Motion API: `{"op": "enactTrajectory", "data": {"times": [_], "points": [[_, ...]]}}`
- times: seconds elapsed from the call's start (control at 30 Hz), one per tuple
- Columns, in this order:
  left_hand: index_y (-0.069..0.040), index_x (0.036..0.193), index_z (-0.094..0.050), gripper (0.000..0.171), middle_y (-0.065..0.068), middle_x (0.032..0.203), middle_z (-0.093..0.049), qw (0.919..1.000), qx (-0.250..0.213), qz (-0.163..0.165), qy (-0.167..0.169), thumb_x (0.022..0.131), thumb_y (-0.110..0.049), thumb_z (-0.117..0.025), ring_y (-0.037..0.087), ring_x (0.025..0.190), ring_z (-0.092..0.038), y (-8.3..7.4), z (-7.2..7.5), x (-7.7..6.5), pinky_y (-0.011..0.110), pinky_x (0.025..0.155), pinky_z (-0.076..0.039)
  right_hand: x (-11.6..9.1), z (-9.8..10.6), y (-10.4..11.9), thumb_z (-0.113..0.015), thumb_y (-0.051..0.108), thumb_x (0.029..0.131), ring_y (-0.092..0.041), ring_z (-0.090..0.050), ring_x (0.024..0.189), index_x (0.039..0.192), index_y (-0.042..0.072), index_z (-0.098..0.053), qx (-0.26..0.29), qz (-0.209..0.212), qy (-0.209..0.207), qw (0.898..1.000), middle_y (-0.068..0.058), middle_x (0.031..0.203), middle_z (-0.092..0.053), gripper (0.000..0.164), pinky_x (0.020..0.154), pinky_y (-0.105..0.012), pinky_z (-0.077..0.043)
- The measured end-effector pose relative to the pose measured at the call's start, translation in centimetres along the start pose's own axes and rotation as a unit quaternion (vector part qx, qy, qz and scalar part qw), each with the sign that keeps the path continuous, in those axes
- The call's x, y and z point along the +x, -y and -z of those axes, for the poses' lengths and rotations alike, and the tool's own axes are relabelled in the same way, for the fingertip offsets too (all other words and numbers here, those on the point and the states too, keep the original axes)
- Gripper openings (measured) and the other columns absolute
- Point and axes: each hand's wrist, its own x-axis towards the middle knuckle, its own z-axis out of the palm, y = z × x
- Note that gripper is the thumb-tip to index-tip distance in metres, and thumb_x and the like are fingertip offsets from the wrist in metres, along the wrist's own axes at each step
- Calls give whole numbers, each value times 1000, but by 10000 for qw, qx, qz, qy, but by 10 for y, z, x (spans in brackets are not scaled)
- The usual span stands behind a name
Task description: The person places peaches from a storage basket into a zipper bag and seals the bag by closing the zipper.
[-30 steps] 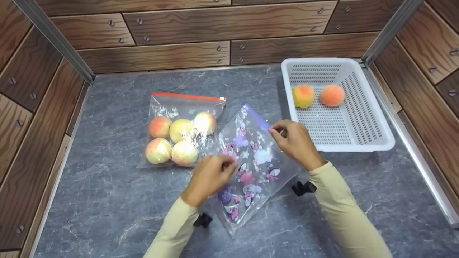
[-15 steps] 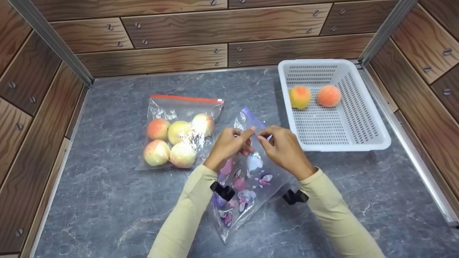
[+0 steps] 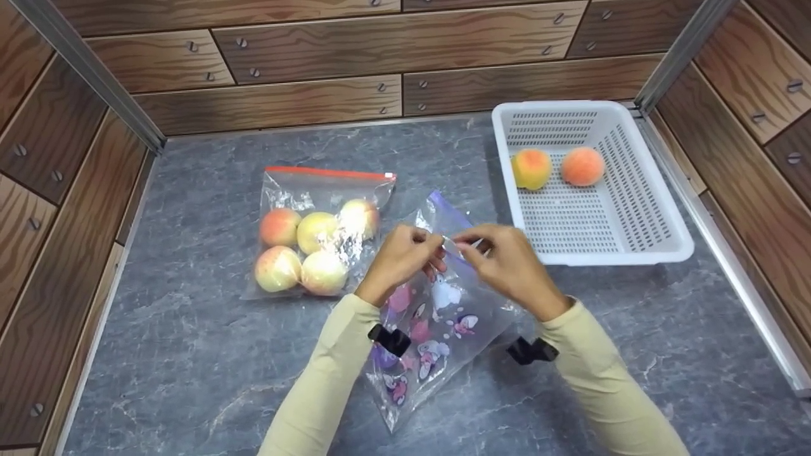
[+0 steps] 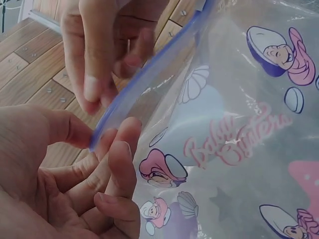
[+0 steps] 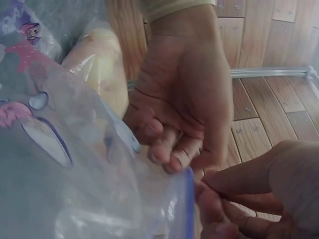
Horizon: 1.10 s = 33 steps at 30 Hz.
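A clear zip bag (image 3: 421, 358) printed with pink and purple cartoon figures lies slanted on the tabletop, its upper part raised between both hands. My left hand (image 3: 402, 259) pinches the end of its purple zip edge (image 4: 172, 47) between thumb and index finger, the other fingers curled below. Close beside it, my right hand (image 3: 510, 266) pinches the same edge with thumb and forefinger. In the right wrist view the fingertips of both hands meet at the purple strip (image 5: 189, 204). No fruit shows inside this bag.
Left of the hands lies a second clear bag with a red zip (image 3: 329, 172), holding several peaches (image 3: 279, 269). A white perforated basket (image 3: 608, 259) at the back right holds a yellow-red peach (image 3: 532, 169) and an orange one (image 3: 583, 166). Wood-patterned walls (image 3: 304, 101) enclose the tabletop.
My left hand has moved up and right from over the bag's middle to its zip edge. The right hand has shifted slightly left, and the bag's upper part is now lifted between them.
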Motion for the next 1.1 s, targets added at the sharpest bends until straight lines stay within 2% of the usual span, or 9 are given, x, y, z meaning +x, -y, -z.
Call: {"op": "enactTrajectory", "data": {"times": [0.1, 0.23, 0.33, 0.5, 0.7, 0.87, 0.93, 1.0, 1.1], "points": [[1, 85, -72, 24, 10, 70, -70, 9999, 124, 1, -76, 98, -15, -59, 16, 53, -64, 0, 3, -6, 38, 59, -60, 2, 15, -4, -74, -2, 89, -21, -67, 74, 101, -3, -75, 214, -87, -265, 9994, -15, 94, -75, 12, 68, -22, -56], [0, 84, -71, 23, 10, 70, -70, 9997, 182, -16, -160, 99, -12, -59, 16, 53, -64, -1, 7, -13, 39, 60, -60, 8, 32, -19, -73, -3, 90, -17, -64, 70, 99, -4, -76, 119, -277, -498, 9983, -15, 90, -75, 10, 63, -14, -51], [0, 83, -70, 23, 10, 70, -70, 9997, 156, -98, -168, 100, -10, -58, 16, 53, -63, -1, 10, -19, 39, 59, -60, 12, 34, -32, -72, 2, 92, -13, -61, 67, 99, -4, -76, -11, -460, -305, 9985, -14, 88, -75, 10, 59, -13, -47], [1, 80, -68, 26, 10, 68, -69, 9993, 103, -352, -46, 100, -8, -54, 16, 53, -63, 0, 14, -25, 39, 60, -60, 15, 27, -49, -70, 12, 96, -11, -60, 61, 102, -5, -76, 219, -902, 490, 9945, -13, 84, -73, 19, 51, -19, -47], [2, 79, -67, 30, 9, 68, -70, 9980, 150, -592, 135, 103, -8, -51, 15, 55, -63, 4, 15, -31, 41, 62, -60, 11, 20, -62, -68, 15, 98, -12, -61, 56, 104, -7, -75, 1264, -1444, 1123, 9750, -12, 76, -69, 24, 48, -21, -49], [2, 78, -68, 30, 9, 67, -69, 9985, 153, -534, 5, 102, -9, -52, 17, 55, -63, 6, 15, -38, 48, 63, -60, 10, 12, -64, -71, 13, 95, -12, -58, 55, 103, -9, -74, 2097, -1789, 1242, 9532, -7, 73, -67, 23, 48, -23, -50], [-1, 75, -69, 29, 5, 64, -68, 9977, 380, -527, -186, 99, -13, -57, 17, 54, -63, 5, 12, -42, 44, 59, -59, 10, 10, -62, -72, 12, 94, -11, -57, 53, 102, -9, -74, 2302, -1841, 1202, 9480, -6, 71, -67, 22, 48, -23, -51], [-6, 72, -70, 29, 1, 61, -67, 9947, 766, -568, -374, 96, -20, -63, 16, 52, -63, 4, 7, -47, 34, 52, -56, 10, 8, -58, -73, 11, 93, -10, -57, 52, 101, -10, -73, 2455, -1853, 1170, 9443, -6, 70, -68, 22, 48, -23, -52], [-13, 66, -67, 39, -6, 55, -64, 9857, 1435, -650, -596, 93, -42, -70, 12, 46, -59, 0, -1, -51, 22, 41, -41, 10, 7, -49, -73, 10, 93, -10, -58, 52, 101, -11, -73, 2645, -1824, 1123, 9403, -7, 72, -69, 22, 49, -23, -54]]}}
